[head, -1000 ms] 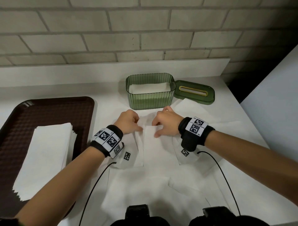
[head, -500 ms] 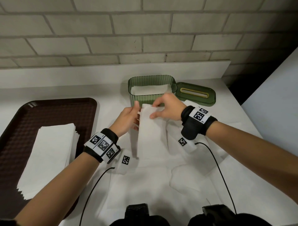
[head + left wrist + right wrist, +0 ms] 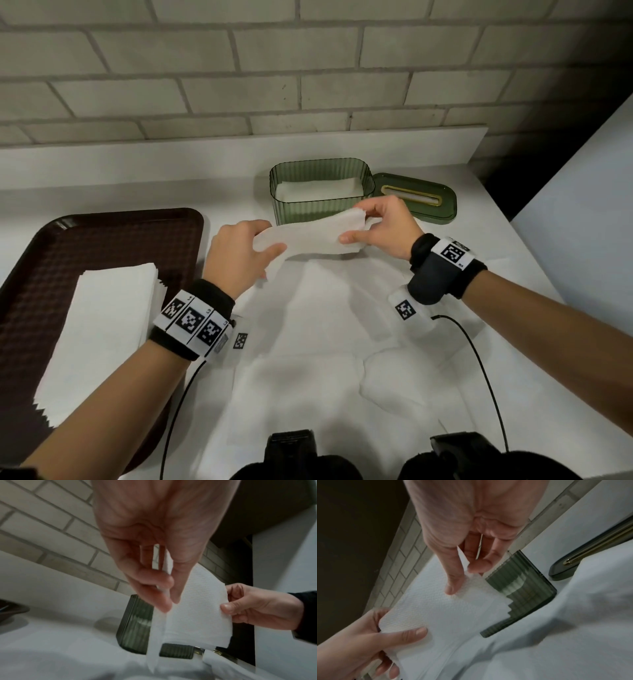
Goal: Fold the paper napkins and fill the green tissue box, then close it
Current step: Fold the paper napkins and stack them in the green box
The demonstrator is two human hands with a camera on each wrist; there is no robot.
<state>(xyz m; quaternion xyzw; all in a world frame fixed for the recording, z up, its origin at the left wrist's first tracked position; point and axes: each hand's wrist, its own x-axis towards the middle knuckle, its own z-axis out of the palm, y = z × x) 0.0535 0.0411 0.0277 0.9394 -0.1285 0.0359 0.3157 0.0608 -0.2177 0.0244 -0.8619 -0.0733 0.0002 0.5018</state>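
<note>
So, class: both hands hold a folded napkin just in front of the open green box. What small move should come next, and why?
Probably carry the napkin forward over the box and lower it in flat. The left hand and right hand each pinch an end, so it hangs level. The box is open with napkins inside and room above them, and its lid lies to its right.

White counter (image 3: 102, 185) seen across lower frame, backed by brick wall. Brown tray (image 3: 113, 240) placed at left. Green tissue box (image 3: 318, 210) set upper centre, lid (image 3: 435, 214) laid just right of it. Loose white napkins (image 3: 325, 342) spread over centre and lower right.
</note>
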